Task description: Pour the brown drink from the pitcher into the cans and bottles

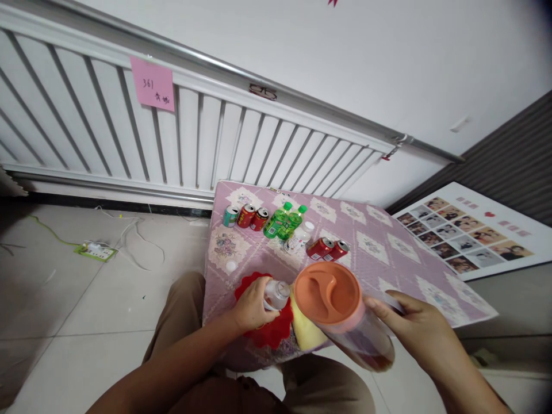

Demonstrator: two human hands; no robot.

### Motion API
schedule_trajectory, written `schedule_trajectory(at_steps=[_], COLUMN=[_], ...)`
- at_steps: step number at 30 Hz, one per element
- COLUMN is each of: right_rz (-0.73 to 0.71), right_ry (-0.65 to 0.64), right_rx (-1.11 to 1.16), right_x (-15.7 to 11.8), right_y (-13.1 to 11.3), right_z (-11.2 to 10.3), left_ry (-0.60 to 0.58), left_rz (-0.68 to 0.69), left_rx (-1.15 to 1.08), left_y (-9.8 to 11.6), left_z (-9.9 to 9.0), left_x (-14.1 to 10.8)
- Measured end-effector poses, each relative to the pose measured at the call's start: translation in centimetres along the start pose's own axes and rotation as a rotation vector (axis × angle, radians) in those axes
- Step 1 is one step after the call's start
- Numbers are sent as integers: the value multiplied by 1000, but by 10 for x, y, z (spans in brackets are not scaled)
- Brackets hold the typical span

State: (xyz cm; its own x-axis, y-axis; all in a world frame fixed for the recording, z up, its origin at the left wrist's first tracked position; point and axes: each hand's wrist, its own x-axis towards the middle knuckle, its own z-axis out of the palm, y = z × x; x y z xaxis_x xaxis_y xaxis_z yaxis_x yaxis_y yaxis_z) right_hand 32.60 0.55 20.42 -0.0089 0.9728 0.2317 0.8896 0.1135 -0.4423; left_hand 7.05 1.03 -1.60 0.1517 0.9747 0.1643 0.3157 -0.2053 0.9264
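My left hand (pixel 252 307) is wrapped round a small clear bottle (pixel 276 294), its open mouth tipped toward the pitcher. Beneath it lies a red scalloped mat (pixel 269 334) on the table. My right hand (pixel 416 322) grips the handle of a clear pitcher (pixel 366 342) with an orange lid (pixel 325 293). The pitcher leans with its lid toward the bottle, and some brown liquid sits low in its far end. Lid and bottle mouth are close together; whether they touch, I cannot tell. A yellow cloth (pixel 307 330) lies beside the mat. A white cap (pixel 231 266) rests on the tablecloth.
On the flowered tablecloth (pixel 401 247) stand a teal can (pixel 230 217), red cans (pixel 319 248), green bottles (pixel 276 223) and a white-capped bottle (pixel 299 237). A white radiator (pixel 207 138) runs behind. A photo board (pixel 470 230) leans at right. Cables and a power strip (pixel 95 251) lie on the floor.
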Motion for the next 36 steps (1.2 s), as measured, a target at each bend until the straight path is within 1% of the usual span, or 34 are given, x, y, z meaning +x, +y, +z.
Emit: schedule_trajectory(at_steps=[3,6,12,19,28,36], right_rz=[23,28,89,99,60,116], right_ry=[-31,-22,-40,-27,-16,-18], right_rx=[50,71,62,127,97,113], right_x=[1,2,0,-2,-1,-3], right_y=[-1,-4,-7,-14,-3,-10], right_z=[-1,-2,-1,-1,3,3], left_ry=[-2,-4,-5,2,11,10], left_rz=[0,3,-5,10,12,3], left_rx=[-6,-6,-22,-17,-9,-7], left_y=[1,2,0,1,2,1], left_z=[0,-1,-1,-1,0,1], left_x=[0,-1,0,0,0,-1])
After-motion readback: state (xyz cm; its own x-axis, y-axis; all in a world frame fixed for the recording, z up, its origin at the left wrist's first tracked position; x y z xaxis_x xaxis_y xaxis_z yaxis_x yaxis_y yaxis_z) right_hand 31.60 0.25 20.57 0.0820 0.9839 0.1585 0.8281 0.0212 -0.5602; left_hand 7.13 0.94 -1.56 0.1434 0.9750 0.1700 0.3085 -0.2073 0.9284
